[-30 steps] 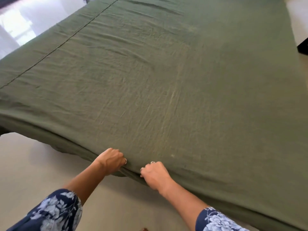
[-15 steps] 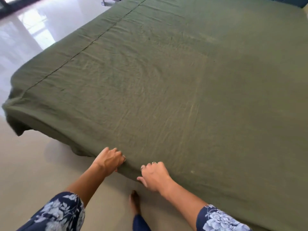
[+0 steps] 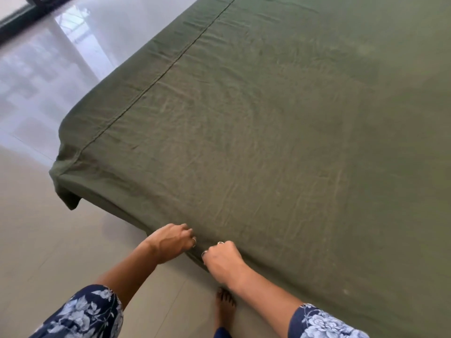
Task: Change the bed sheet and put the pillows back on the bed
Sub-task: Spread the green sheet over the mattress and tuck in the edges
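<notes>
Left hand (image 3: 170, 242) and right hand (image 3: 220, 258): fingers curled and clamped on the near edge of the olive-green bed sheet (image 3: 268, 142), spread over the bed. Rings are worn on both. A seam (image 3: 170, 69) runs near the far side. A bare foot (image 3: 224, 306) is set on the tiled floor (image 3: 48, 240). No writing is legible. Against the earlier frame, the sheet's left corner (image 3: 66, 191) is shown nearer centre.

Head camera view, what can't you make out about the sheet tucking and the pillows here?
- Fingertips of left hand and right hand: curled into the green bed sheet at the near edge, so the grip itself is hidden.
- Mattress and frame: covered by the sheet.
- Pillows: none in frame; the bed's far and right parts are cut off.
- Window frame: blurred.
</notes>
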